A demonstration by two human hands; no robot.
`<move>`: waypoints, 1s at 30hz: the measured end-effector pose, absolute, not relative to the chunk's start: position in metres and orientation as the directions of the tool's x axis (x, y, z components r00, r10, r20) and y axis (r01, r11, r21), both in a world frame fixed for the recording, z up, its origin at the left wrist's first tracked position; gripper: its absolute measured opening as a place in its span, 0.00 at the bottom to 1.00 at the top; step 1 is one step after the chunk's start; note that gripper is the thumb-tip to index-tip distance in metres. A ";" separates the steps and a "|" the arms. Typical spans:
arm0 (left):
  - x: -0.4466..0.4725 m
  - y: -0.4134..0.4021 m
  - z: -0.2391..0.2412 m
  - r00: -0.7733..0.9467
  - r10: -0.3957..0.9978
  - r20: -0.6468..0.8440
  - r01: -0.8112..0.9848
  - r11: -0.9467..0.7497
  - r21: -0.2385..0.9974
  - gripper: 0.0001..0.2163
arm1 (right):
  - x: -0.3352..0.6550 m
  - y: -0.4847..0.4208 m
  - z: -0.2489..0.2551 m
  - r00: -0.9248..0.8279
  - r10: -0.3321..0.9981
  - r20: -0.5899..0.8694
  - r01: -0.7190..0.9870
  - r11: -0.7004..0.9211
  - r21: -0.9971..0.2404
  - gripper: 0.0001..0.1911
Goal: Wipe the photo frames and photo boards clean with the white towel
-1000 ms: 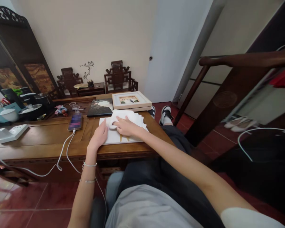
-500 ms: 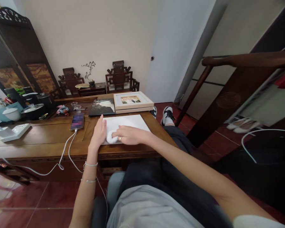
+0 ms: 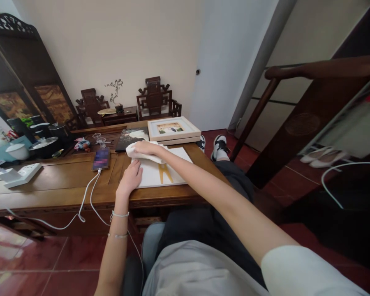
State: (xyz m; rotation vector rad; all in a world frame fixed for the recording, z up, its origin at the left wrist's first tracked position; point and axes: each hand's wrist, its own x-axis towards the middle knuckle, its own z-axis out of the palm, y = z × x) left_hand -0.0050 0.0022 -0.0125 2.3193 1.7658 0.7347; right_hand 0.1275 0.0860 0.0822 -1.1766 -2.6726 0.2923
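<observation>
A flat white board with a yellow mark lies on the wooden table in front of me. My right hand is closed on a white cloth and presses it on the board's far left corner. My left hand rests on the board's near left edge, fingers curled against it, holding it down.
Behind the board lie a white picture frame and a dark photo print. A phone on a white cable, a power strip, pots and a bowl sit to the left. A wooden railing rises at right.
My right hand slid the cloth from the board's near left part up to its far left corner, uncovering the yellow mark. My left hand shifted slightly nearer along the left edge.
</observation>
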 end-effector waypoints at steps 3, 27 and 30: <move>-0.005 0.003 -0.014 0.198 0.935 0.294 0.872 -0.305 0.383 0.21 | 0.125 0.086 0.089 -0.584 0.811 0.033 0.766 0.564 -0.307 0.18; -0.002 -0.004 -0.016 -0.121 0.947 0.298 0.842 -0.061 0.537 0.25 | 0.358 -0.023 0.022 -0.449 0.872 0.196 0.631 0.464 -0.622 0.17; -0.008 -0.004 -0.006 -0.136 0.967 0.216 0.664 -0.073 0.744 0.27 | 0.353 -0.023 0.023 -0.382 0.894 0.236 0.585 0.431 -0.687 0.16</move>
